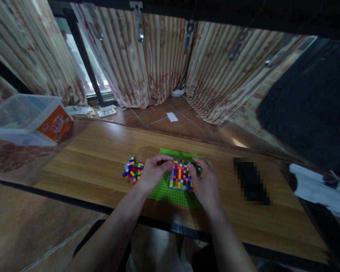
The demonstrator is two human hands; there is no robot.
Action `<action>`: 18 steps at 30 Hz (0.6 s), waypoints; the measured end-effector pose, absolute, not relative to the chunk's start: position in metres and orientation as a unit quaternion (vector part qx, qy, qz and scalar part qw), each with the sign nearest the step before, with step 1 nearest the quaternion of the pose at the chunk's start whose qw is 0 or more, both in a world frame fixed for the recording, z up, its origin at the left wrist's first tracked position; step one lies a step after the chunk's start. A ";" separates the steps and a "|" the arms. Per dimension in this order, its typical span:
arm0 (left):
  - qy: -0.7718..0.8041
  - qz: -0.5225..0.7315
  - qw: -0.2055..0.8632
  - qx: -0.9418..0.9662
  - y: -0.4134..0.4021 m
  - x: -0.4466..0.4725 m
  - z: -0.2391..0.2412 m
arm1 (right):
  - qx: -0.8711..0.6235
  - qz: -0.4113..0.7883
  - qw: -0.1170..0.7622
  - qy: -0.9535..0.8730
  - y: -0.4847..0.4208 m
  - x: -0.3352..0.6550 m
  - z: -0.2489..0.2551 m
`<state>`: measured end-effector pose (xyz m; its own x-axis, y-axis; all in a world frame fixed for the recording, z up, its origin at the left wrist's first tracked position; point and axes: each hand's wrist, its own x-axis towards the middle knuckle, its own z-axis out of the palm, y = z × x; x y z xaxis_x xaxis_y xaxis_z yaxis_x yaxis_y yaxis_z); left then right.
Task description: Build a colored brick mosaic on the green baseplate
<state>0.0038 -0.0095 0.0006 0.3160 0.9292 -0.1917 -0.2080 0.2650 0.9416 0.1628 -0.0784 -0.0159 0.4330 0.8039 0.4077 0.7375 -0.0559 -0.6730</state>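
A small panel of many-coloured toy bricks (180,179) sits on a green studded baseplate (170,197) on the table. My left hand (153,172) reaches in from the left, thumb and forefinger pinched together at the panel's upper left corner. Whatever is between those fingertips is too small to make out. On the other side, my right hand (206,183) is curled around the panel's right edge, its thumb over the bricks near the upper right. That hand hides part of the panel and baseplate. Left of the baseplate lies a pile of loose toy bricks (132,172), close by my left hand.
The wooden table (87,158) runs across the view. A dark pixelated object (252,181) lies on its right side. A clear plastic box (25,117) with an orange label stands at the far left. Curtains (158,60) hang beyond, and papers (172,117) lie on the tiled floor.
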 end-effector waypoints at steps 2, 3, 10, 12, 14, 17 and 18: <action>0.407 0.416 0.683 0.440 -0.010 0.004 0.000 | -0.729 0.062 0.436 -0.524 -0.077 0.163 -0.018; 0.406 0.415 0.685 0.440 -0.010 0.004 0.000 | -0.729 0.072 0.438 -0.521 -0.077 0.163 -0.019; 0.402 0.419 0.683 0.443 -0.012 0.004 -0.002 | -0.729 0.106 0.451 -0.505 -0.075 0.163 -0.020; 0.398 0.424 0.682 0.444 -0.013 0.004 -0.002 | -0.729 0.109 0.454 -0.501 -0.075 0.162 -0.020; 0.394 0.431 0.679 0.445 -0.013 0.005 -0.001 | -0.728 0.109 0.456 -0.500 -0.074 0.162 -0.021; 0.385 0.437 0.676 0.451 -0.013 0.005 0.000 | -0.726 0.105 0.458 -0.503 -0.074 0.162 -0.022; 0.382 0.437 0.675 0.456 -0.014 0.005 0.001 | -0.723 0.104 0.459 -0.505 -0.074 0.162 -0.023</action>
<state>0.0052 -0.0138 0.0006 0.3262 0.9379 -0.1180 -0.2411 0.2033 0.9490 0.1621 -0.0740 -0.0228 0.4678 0.8261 0.3143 0.6360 -0.0676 -0.7688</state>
